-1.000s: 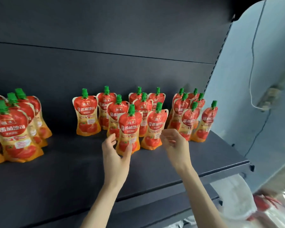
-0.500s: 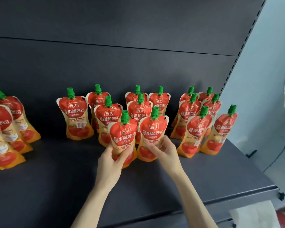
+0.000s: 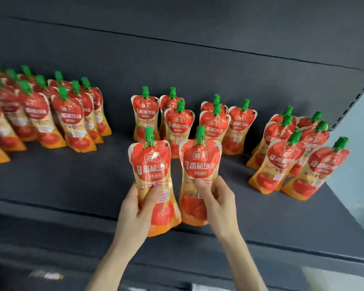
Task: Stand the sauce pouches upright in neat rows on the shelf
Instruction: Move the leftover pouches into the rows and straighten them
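**aisle_lurker:** Standing right behind this person. Each hand has its own sauce pouch. The left hand (image 3: 139, 208) is wrapped round the lower half of the left pouch (image 3: 151, 164), with the thumb across the front. The right hand (image 3: 218, 203) grips the right pouch (image 3: 200, 162) at its waist, fingers (image 3: 222, 185) curled tight on the label.

**stockroom_sam:** sitting on the shelf or up in the air?

**aisle_lurker:** Both are upright, green caps pointing to 12 o'clock, side by side and nearly touching at the front edge of the dark shelf (image 3: 72, 185). From where I stand, the left one's base hangs lower than that edge, so it looks lifted. The right one, honestly can't tell if it's touching down.

**stockroom_sam:** and the rest of the stock?

**aisle_lurker:** There are three bunches, all standing. A middle cluster (image 3: 179, 124) of about six sits at 12 o'clock, just behind the held pair. A bigger left batch (image 3: 72, 118) is at 10 o'clock, well apart, leaning a bit and blurry. A right batch (image 3: 281, 152) is at 2 o'clock, near the shelf's end, also leaning. The dark back panel (image 3: 176, 70) is behind all of it.
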